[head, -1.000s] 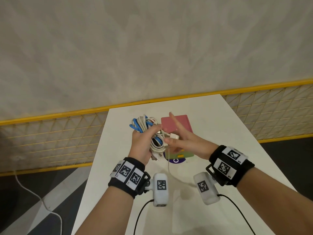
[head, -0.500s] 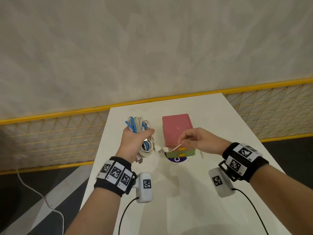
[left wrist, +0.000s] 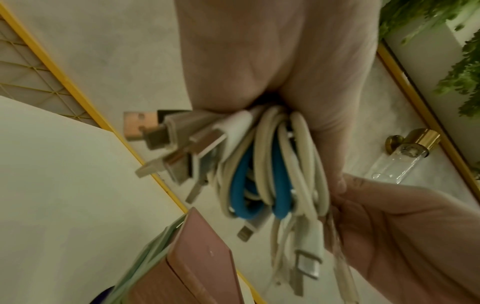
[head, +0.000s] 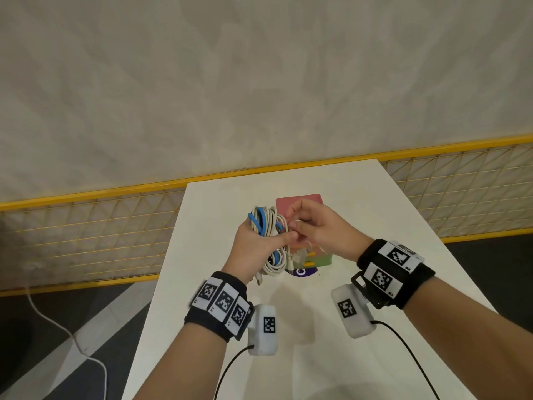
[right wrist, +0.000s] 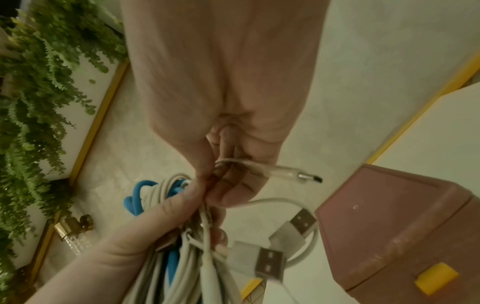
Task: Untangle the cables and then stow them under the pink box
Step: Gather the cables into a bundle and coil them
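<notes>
Your left hand (head: pixel 253 243) grips cable bundle (head: pixel 266 226), raised at 9 o'clock of pink box (head: pixel 300 202). Right hand (head: pixel 317 229) pinches thin white cable (right wrist: pixel 249 164) (limp, light, snag-prone). Hold near plug, feed loops out slowly.

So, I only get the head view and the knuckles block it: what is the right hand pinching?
Observer: The right hand pinches a thin white cable near its end; the small plug sticks out toward the pink box.
Operator: Is the blue cable free of the bundle?
Observer: No. The left wrist view shows the blue cable looped among the white cables that the left hand grips.
Operator: Any plugs loose?
Observer: Several USB plugs fan out beside the palm.
</notes>
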`<act>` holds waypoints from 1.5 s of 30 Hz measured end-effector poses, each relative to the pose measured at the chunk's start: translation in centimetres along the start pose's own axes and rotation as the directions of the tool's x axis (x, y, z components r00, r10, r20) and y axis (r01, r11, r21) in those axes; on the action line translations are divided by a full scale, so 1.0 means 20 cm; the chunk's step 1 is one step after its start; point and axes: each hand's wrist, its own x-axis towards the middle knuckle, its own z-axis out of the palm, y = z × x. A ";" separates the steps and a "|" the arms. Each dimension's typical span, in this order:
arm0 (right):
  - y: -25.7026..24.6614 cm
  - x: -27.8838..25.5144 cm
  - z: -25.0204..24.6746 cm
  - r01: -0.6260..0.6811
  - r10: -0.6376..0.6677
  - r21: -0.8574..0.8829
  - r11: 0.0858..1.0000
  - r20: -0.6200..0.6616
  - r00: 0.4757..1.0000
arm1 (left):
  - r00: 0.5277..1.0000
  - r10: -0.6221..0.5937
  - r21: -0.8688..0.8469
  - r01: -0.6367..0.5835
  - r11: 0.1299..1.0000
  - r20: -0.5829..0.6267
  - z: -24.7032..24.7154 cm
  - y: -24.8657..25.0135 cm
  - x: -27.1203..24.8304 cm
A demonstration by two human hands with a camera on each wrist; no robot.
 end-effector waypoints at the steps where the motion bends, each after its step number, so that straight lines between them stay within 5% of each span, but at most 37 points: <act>1: 0.00 0.00 0.00 0.003 -0.003 0.012 1.000 0.004 1.000 | 1.000 -0.005 0.004 0.005 1.000 -0.003 0.00 0.00 0.00; 6: 0.03 -0.02 -0.01 0.048 -0.048 -0.021 0.999 0.011 0.999 | 0.998 -0.006 0.032 0.004 0.999 0.061 -0.01 0.01 0.00; 13: 0.09 -0.05 -0.01 0.019 -0.126 -0.492 0.871 -0.186 0.974 | 0.999 -0.016 0.030 0.017 0.999 -0.038 -0.02 -0.03 0.01; 19: 0.10 -0.03 0.05 -0.076 -0.018 -0.371 0.926 -0.244 0.970 | 0.996 -0.024 -0.020 0.023 1.000 -0.083 0.01 -0.04 0.03; 23: 0.08 0.00 0.11 -0.136 0.122 -0.050 0.989 -0.230 0.966 | 0.992 -0.033 -0.057 0.027 0.998 -0.124 0.05 -0.05 0.04; 26: 0.04 -0.02 0.12 -0.225 0.255 0.242 0.944 -0.097 0.962 | 0.991 -0.042 -0.038 0.038 0.999 -0.125 0.05 -0.08 0.05; 32: 0.09 -0.03 0.07 -0.322 0.319 0.201 0.925 0.049 0.947 | 0.995 -0.014 0.048 0.019 0.999 -0.096 0.05 -0.13 0.06; 34: 0.12 -0.02 0.05 -0.286 0.291 0.163 0.944 -0.008 0.957 | 0.993 -0.018 0.083 0.028 0.996 -0.116 0.05 -0.13 0.08; 38: 0.22 -0.01 -0.01 -0.201 0.210 0.061 0.978 -0.356 0.911 | 0.998 -0.032 0.290 0.048 0.956 -0.059 0.06 -0.18 0.16; 42: 0.46 0.00 -0.03 -0.249 0.191 -0.038 0.968 -0.533 0.824 | 0.964 -0.156 0.638 -0.017 0.770 0.215 0.12 -0.22 0.22; 45: 0.59 -0.03 0.00 -0.447 0.343 -0.014 0.894 -0.621 0.705 | 0.904 -0.316 0.804 -0.050 0.593 0.289 0.14 -0.28 0.24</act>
